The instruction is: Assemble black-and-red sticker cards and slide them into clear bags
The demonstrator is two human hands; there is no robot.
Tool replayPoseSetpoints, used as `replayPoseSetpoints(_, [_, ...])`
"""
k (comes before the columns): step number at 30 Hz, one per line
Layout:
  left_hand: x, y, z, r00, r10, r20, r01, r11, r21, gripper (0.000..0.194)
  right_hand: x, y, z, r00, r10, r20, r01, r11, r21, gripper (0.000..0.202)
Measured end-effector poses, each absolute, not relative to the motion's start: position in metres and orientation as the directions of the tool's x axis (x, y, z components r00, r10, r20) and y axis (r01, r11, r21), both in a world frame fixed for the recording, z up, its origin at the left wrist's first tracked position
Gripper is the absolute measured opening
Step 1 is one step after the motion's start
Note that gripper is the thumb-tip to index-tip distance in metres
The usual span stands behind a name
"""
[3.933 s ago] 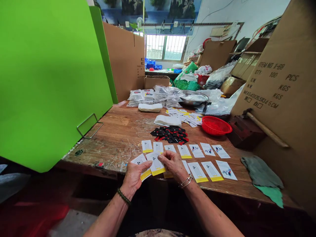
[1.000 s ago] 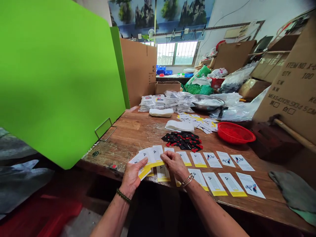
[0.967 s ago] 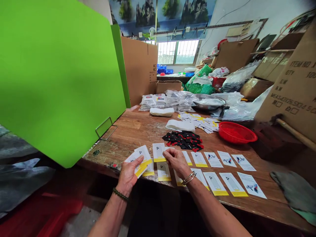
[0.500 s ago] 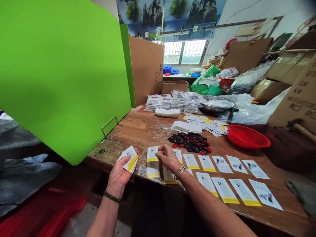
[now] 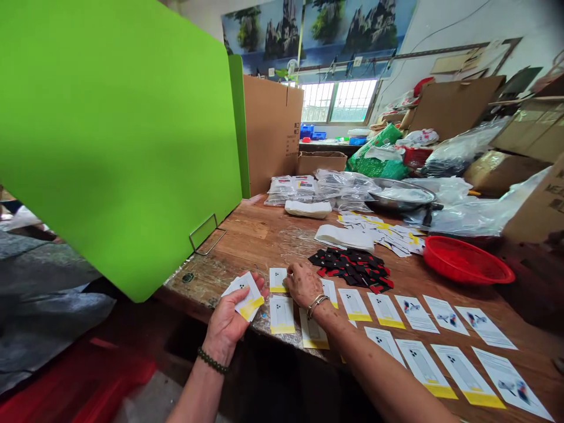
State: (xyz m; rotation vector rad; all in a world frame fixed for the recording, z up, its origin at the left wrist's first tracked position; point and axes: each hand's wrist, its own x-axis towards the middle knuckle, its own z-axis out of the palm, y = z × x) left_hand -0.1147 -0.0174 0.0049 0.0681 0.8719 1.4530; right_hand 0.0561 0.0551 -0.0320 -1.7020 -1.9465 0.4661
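Observation:
A small fanned stack of white cards with yellow ends (image 5: 249, 296) is in my left hand (image 5: 231, 317), the thumb pressed on top. My right hand (image 5: 304, 285) has its fingers curled at the right edge of a white-and-yellow card (image 5: 277, 280) at the left end of the far row. Below that card lies another card (image 5: 282, 314), part of the near row. Two rows of cards run rightward along the table, several showing a phone-back outline, others a coloured picture (image 5: 447, 315). My right forearm hides part of the near row.
Beyond the rows lie a heap of black and red pieces (image 5: 352, 267), white folded sheets (image 5: 343, 237), loose cards (image 5: 383, 232) and a red basin (image 5: 467, 260). Bagged packs (image 5: 293, 188) stand farther back. A green panel (image 5: 132, 147) rises at left, beside a wire stand (image 5: 207, 235).
The card at my right hand has moved away from me and now lies apart from the near-row card it overlapped. My left hand still holds its stack. The view has shifted slightly.

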Motion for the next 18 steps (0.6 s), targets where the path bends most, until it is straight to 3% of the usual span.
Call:
replayPoseSetpoints(2, [-0.111, -0.015, 0.004, -0.102, 0.88, -0.464, -0.829, 0.182, 0.528, 0.035, 0.055, 0.049, -0.028, -0.117, 0.969, 0.219, 0.781, 0.226, -0.582, 0.013])
replayPoseSetpoints(7, [-0.092, -0.002, 0.007, -0.05, 0.898, -0.437, -0.846, 0.194, 0.496, 0.021, 0.041, 0.023, -0.01, -0.211, 0.958, 0.195, 0.512, 0.278, -0.813, 0.017])
replayPoseSetpoints(11, [-0.071, 0.005, 0.013, 0.024, 0.913, -0.407, -0.823, 0.249, 0.511, 0.023, 0.036, 0.009, 0.0, -0.22, 0.936, 0.275, 0.555, 0.352, -0.754, 0.018])
replayPoseSetpoints(14, [-0.053, 0.008, 0.015, 0.101, 0.933, -0.347, -0.784, 0.289, 0.549, 0.031, 0.044, 0.012, 0.003, -0.199, 0.961, 0.189, 0.408, 0.257, -0.876, 0.018])
replayPoseSetpoints(16, [-0.041, 0.01, 0.016, 0.139, 0.939, -0.314, -0.753, 0.306, 0.582, 0.036, 0.054, 0.017, 0.003, -0.216, 0.972, 0.093, 0.171, 0.131, -0.977, 0.016])
replayPoseSetpoints(18, [-0.031, 0.013, 0.018, 0.15, 0.949, -0.279, -0.715, 0.299, 0.633, 0.039, 0.068, 0.025, 0.001, -0.266, 0.964, 0.018, -0.042, 0.007, -0.999, 0.019])
